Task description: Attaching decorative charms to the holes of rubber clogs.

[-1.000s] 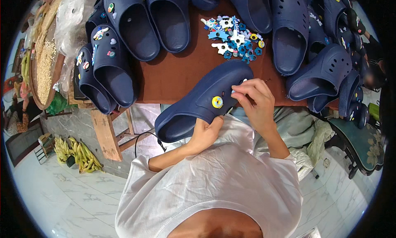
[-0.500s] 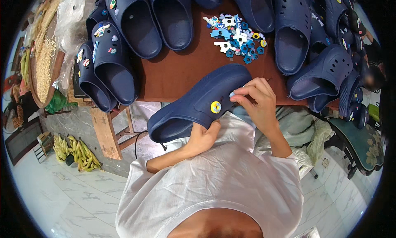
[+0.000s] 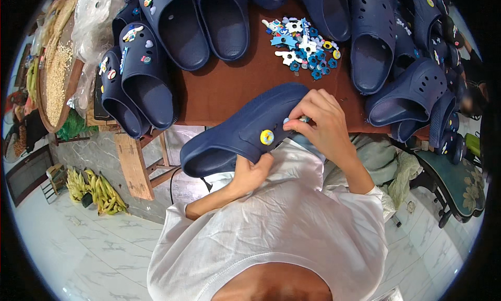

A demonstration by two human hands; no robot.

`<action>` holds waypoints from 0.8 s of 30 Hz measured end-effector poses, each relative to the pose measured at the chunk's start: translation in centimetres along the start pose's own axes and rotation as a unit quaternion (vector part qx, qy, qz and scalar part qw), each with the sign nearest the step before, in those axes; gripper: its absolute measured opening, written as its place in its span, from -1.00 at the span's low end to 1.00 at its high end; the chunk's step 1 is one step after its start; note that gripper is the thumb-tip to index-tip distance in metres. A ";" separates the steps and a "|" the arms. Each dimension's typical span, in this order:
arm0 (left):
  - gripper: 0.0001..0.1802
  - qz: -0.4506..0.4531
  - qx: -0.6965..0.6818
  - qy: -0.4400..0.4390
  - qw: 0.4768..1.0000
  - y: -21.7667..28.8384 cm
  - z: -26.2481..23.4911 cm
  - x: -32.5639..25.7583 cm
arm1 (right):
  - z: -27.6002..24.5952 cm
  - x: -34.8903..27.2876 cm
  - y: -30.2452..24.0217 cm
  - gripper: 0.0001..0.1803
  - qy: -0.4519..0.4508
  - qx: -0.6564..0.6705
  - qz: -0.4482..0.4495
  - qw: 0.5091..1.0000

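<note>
A navy clog point(image 3: 235, 129) is held tilted over the table's front edge, its heel opening toward the lower left. My left hand point(image 3: 249, 176) grips it at the opening, with the fingers partly hidden inside. On the clog's upper sits a round yellow and light-blue charm point(image 3: 266, 137). My right hand point(image 3: 326, 124) is pinched against the upper near the toe, just right of that charm. Pale blue shows at its fingertips; whether this is a small charm or fingernails I cannot tell. Beyond the clog lies a pile of loose charms point(image 3: 308, 48) in blue, white and yellow.
The table has a brown cloth point(image 3: 219, 92). Several navy clogs, some with charms, stand at its left point(image 3: 148, 84) and right point(image 3: 373, 45). A woven tray of pale grains point(image 3: 58, 82) and a plastic bag point(image 3: 94, 35) are far left. Bananas point(image 3: 99, 191) lie on the floor.
The clog and both hands have shifted slightly left in the picture. My right fingertips have come closer to the clog's upper, beside the yellow charm.
</note>
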State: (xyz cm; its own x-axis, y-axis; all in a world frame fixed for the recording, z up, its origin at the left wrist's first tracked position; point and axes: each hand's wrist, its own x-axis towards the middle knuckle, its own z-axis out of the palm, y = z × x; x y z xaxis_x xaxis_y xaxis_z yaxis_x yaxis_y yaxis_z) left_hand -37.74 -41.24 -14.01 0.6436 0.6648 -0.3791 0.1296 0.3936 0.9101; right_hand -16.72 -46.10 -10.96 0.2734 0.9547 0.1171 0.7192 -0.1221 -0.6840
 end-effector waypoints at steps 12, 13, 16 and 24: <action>-0.43 -0.146 -0.061 -0.014 0.987 1.2 -1.3 1.4 | 0.5 0.7 2.9 -0.26 -0.128 0.037 0.043 0.990; -0.43 -0.145 -0.061 -0.016 0.987 1.2 -1.3 1.5 | 0.7 0.7 3.2 -0.26 -0.142 0.040 0.043 0.988; -0.41 -0.153 -0.050 -0.008 0.987 1.4 -1.5 1.6 | 0.8 0.9 3.4 -0.27 -0.173 0.060 0.048 0.982; -0.33 -0.091 -0.005 -0.073 0.993 1.9 -1.8 2.0 | 1.4 -0.1 3.4 -0.29 -0.166 0.051 0.017 0.985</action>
State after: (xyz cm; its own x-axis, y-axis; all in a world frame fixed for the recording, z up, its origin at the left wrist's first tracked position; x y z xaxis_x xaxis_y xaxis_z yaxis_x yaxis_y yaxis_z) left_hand -37.59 -38.05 -13.34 0.7132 0.4827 -0.5084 0.2471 0.5056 0.8266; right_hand -15.15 -46.22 -14.31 0.0596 0.9887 -0.1373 0.6407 -0.1433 -0.7543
